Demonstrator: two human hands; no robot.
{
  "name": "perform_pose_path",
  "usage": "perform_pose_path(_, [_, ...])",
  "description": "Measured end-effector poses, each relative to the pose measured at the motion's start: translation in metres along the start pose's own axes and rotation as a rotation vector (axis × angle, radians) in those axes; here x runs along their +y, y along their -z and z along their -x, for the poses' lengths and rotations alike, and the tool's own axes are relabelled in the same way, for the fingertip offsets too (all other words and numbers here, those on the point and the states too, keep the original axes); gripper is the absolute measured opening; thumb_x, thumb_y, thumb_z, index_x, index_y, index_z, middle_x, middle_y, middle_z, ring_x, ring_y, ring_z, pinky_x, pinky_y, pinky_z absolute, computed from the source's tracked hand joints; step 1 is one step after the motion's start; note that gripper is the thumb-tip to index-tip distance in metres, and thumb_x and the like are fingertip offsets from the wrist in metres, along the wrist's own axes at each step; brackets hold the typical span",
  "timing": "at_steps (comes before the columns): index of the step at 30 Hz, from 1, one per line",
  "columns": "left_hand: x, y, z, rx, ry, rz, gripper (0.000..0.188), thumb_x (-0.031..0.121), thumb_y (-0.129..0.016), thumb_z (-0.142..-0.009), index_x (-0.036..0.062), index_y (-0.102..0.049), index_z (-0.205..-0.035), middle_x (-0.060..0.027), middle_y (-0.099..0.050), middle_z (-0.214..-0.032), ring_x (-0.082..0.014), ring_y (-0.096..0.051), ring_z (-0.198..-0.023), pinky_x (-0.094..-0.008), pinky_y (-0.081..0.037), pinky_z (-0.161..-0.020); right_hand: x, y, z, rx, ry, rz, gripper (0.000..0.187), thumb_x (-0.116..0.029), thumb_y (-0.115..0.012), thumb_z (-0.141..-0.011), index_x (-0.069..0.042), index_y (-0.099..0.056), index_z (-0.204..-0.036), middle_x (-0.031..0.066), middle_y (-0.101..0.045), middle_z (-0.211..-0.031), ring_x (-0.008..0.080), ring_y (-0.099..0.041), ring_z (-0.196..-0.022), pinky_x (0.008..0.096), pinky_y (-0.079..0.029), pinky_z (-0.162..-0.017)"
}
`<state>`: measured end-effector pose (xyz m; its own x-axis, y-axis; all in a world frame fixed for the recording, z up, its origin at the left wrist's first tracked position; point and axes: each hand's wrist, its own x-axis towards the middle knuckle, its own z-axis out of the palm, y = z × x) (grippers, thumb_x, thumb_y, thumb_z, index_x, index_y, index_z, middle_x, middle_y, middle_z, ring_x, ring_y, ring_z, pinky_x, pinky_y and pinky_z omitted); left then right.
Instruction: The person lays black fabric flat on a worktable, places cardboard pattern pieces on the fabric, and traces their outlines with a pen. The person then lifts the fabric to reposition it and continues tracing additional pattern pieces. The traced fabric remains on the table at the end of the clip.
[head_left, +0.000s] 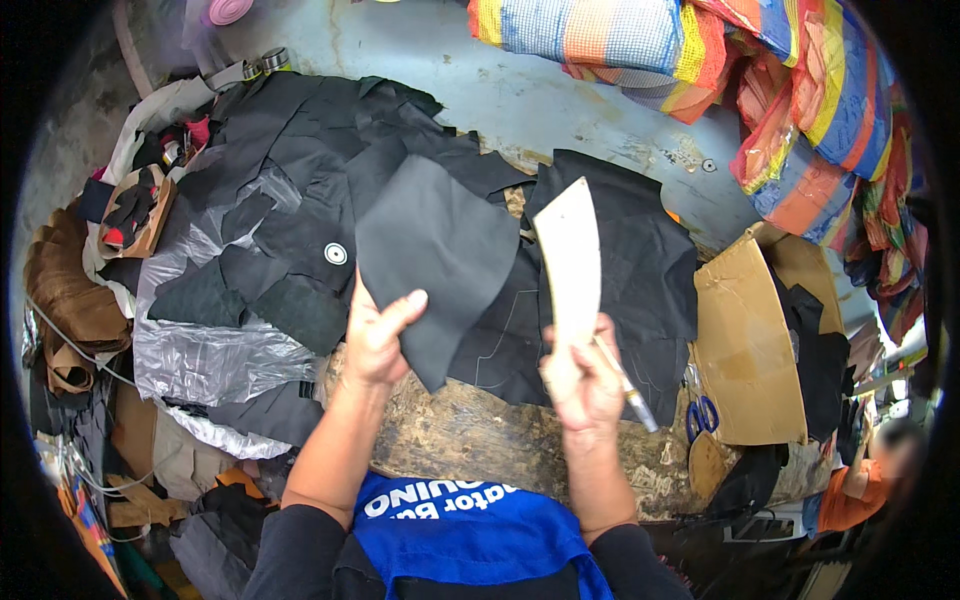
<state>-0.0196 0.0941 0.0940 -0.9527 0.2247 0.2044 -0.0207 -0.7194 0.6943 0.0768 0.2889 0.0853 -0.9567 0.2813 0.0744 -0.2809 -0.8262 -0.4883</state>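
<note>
My left hand (pixel 378 338) is closed on a smooth black sheet piece (pixel 440 250), leather-like, with its thumb on top and the fingers behind it. The piece is raised above the work surface. In my right hand (pixel 585 385) I grip a long, curved cream pattern template (pixel 572 260), standing up from the fingers. The same hand holds a slim silver-and-white pen (pixel 638 400) that points down to the right. Beneath and behind both hands lie black sheets (pixel 625 215); thin pale outlines show on the black material between the hands.
Scissors with blue handles (pixel 702 415) lie right of the worn wooden surface (pixel 450 425), by a cardboard box (pixel 750 350). At the left are clear plastic (pixel 215 350), a round white-and-black disc (pixel 336 253) and brown rolled material (pixel 75 285). A person in orange (pixel 850 500) is far right.
</note>
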Motion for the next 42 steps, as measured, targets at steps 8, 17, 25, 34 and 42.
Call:
perform_pose_path(8, [-0.019, -0.016, 0.041, -0.171, -0.161, -0.125, 0.071, -0.002, -0.06, -0.08, 0.0053, -0.024, -0.14, -0.0112, -0.045, -0.132, -0.0198, -0.046, -0.121, -0.0345, -0.037, -0.102, 0.036, -0.031, -0.005, 0.06, 0.072, 0.165, 0.032, 0.015, -0.06, -0.077, -0.007, -0.049, -0.098, 0.0023, -0.055, -0.086, 0.0121, -0.061, -0.085, 0.0263, -0.054, -0.078])
perform_pose_path(17, [0.012, 0.024, 0.0, -0.226, 0.158, 0.557, 0.041, 0.028, -0.041, -0.098, 0.0013, -0.043, -0.129, -0.0121, -0.046, -0.136, -0.0263, -0.042, -0.127, -0.0436, -0.039, -0.102, -0.002, -0.028, -0.001, -0.121, 0.372, 0.567, 0.032, 0.012, -0.063, -0.078, -0.003, -0.043, -0.099, 0.0116, -0.057, -0.097, 0.0106, -0.06, -0.084, 0.0221, -0.051, -0.076])
perform_pose_path(25, [0.03, 0.014, 0.01, -0.186, 0.158, 0.59, 0.048, 0.033, -0.037, -0.099, 0.0051, -0.034, -0.137, -0.0165, -0.038, -0.141, -0.0348, -0.036, -0.131, -0.0621, -0.031, -0.101, -0.005, -0.018, 0.005, -0.047, 0.381, 0.443, 0.033, 0.014, -0.058, -0.08, -0.006, -0.041, -0.099, 0.0128, -0.056, -0.101, 0.012, -0.059, -0.09, 0.0238, -0.049, -0.08])
perform_pose_path(34, [0.049, 0.019, 0.021, -0.188, -0.042, 0.276, 0.052, 0.008, -0.044, -0.093, 0.0077, -0.025, -0.142, -0.016, -0.043, -0.135, -0.0334, -0.046, -0.12, -0.0558, -0.043, -0.094, -0.018, -0.008, 0.012, 0.015, 0.469, 0.596, 0.032, 0.011, -0.061, -0.08, -0.006, -0.041, -0.097, 0.0112, -0.055, -0.099, 0.0096, -0.057, -0.084, 0.0221, -0.048, -0.078])
perform_pose_path(42, [0.022, 0.06, 0.036, 0.097, -0.204, -0.649, 0.078, -0.01, -0.057, -0.075, 0.0055, -0.024, -0.144, -0.0154, -0.037, -0.14, -0.0224, -0.05, -0.118, -0.0323, -0.046, -0.093, -0.028, 0.032, 0.021, 0.033, 0.218, 0.839, 0.025, 0.008, -0.059, -0.081, -0.005, -0.042, -0.094, 0.0101, -0.056, -0.095, 0.0104, -0.055, -0.085, 0.0243, -0.047, -0.077])
